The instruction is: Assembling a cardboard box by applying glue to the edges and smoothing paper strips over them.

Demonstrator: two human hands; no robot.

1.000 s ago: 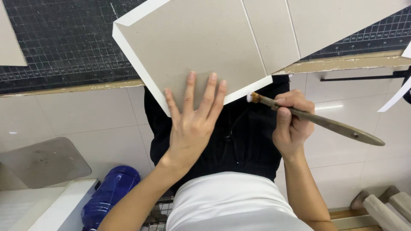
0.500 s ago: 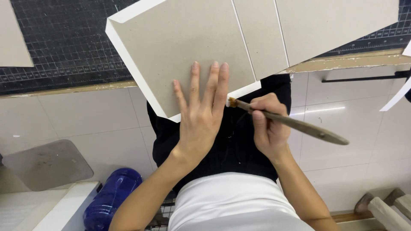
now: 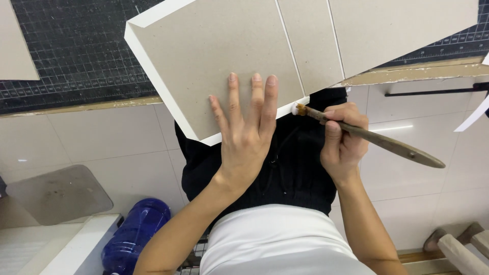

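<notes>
Head view | left hand [image 3: 248,133] spread flat on board [image 3: 224,56] | right hand [image 3: 342,138] pinching brush [image 3: 367,136], bristles touching board's near edge, handle pointing right.

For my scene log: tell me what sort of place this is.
Probably a craft or bookbinding workbench: a gridded cutting mat, grey board panels on white paper, pressed by the left hand, and a brush in the right hand.
</notes>
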